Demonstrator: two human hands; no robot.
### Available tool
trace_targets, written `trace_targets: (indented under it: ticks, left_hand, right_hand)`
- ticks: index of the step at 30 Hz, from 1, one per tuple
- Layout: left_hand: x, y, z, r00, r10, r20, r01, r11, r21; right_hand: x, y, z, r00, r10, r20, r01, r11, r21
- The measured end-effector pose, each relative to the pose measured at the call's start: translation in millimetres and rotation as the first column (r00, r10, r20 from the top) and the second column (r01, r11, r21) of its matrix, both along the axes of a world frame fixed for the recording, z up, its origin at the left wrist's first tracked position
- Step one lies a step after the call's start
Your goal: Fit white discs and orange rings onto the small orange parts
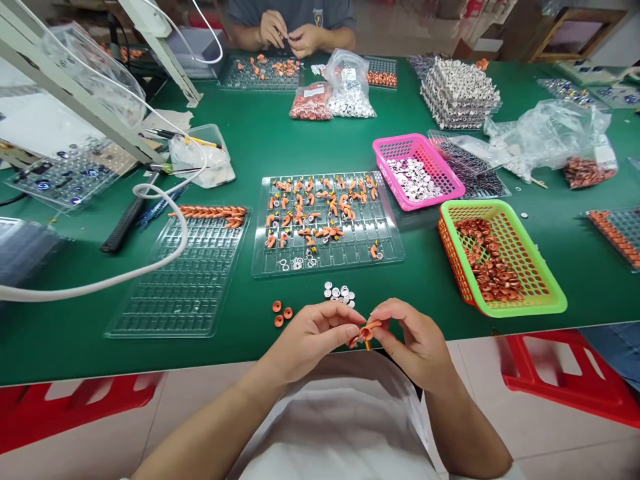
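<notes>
Orange cupped piece (367, 332), yellow tab (369, 345) below, left fingers (346, 334) and right fingers (389, 312) pinching it

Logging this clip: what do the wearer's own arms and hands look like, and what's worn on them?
The left hand and right hand are bare: no gloves, rings or watch show. Both forearms are uncovered, with no visible markings. A bit of white sleeve shows near the right elbow, and the top is white.
</notes>
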State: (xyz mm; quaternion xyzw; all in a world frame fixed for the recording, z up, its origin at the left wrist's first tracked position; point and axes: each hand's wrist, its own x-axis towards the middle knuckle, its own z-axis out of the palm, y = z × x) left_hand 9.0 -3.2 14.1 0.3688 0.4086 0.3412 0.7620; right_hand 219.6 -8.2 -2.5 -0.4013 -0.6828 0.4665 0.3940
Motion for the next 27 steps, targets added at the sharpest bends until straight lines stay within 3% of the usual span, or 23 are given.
trace_targets:
  ticks: [17, 24, 27]
  left_hand:
    - [2, 4, -5.9, 0.993, -0.020, 0.118, 0.034, 0.992, -0.118]
    - [2, 8, -4.6, 0.994, -0.073, 0.076, 0.082, 0.989, -0.122]
    - [2, 8, -8.0, 0.993, -0.055, 0.109, 0.069, 0.989, -0.127]
  right_hand:
    - [0, 4, -0.3, 0.999, 0.037, 0.012, -0.037, 0.999, -0.013]
    - [0, 12, 9.4, 0.974, 0.200, 0.103, -0.208, 0.976, 0.072]
    - [0, 13, 12.1, 0.974, 0.206, 0.091, -0.211, 0.976, 0.054]
